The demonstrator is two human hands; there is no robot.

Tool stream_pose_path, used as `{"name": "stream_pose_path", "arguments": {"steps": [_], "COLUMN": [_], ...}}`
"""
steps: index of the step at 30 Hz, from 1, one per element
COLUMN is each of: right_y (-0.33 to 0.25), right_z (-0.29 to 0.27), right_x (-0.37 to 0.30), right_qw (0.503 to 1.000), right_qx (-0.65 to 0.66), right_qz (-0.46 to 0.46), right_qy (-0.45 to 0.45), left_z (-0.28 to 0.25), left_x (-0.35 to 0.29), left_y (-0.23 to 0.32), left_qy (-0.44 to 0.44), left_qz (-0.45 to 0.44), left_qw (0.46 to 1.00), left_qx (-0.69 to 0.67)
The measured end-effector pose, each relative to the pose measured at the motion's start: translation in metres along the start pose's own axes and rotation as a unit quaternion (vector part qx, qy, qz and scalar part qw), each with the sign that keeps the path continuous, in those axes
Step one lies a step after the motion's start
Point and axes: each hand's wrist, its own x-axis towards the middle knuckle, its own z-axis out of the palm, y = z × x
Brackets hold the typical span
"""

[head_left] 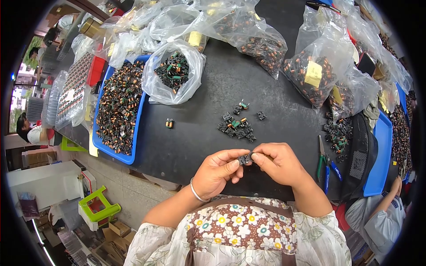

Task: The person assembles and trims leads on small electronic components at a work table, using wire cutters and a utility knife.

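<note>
Close to the table's front edge, my left hand [220,170] and my right hand [280,163] pinch a small black component [245,158] between thumbs and fingertips. Fingers cover much of it, so its exact kind cannot be made out. Just beyond lies a loose pile of small black parts [239,128], some with green or copper showing. A single black piece [261,115] sits apart to the pile's right. Off to the left, one copper-wound coil [169,123] stands alone on the black tabletop [191,146].
At left are a blue tray [141,116] of copper-wound coils and an open plastic bag [195,84] of black and green parts. Pliers [321,159] lie right, near another pile [338,137]. Filled bags [310,82] line the back. Beyond an empty blue tray [380,150], a co-worker's sleeve [381,221] shows.
</note>
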Motion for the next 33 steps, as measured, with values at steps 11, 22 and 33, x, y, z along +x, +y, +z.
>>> {"name": "stream_pose_path", "arguments": {"steps": [11,22,33], "right_y": [-0.0037,-0.0029,-0.0013], "right_z": [-0.0022,-0.0052,-0.0064], "right_x": [0.0011,0.0009,0.0006], "right_qw": [1.0,0.999,0.999], "right_qx": [-0.022,0.006,0.017], "right_qz": [-0.012,0.018,0.013], "right_qy": [-0.009,-0.04,-0.038], "left_z": [0.0016,0.0019,0.0004], "left_x": [0.0007,0.0013,0.0], "left_y": [-0.0021,-0.003,0.0001], "left_qy": [0.012,0.014,-0.001], "left_qz": [-0.014,-0.012,-0.01], "left_qw": [1.0,1.0,0.999], "left_qx": [-0.011,-0.002,-0.049]}}
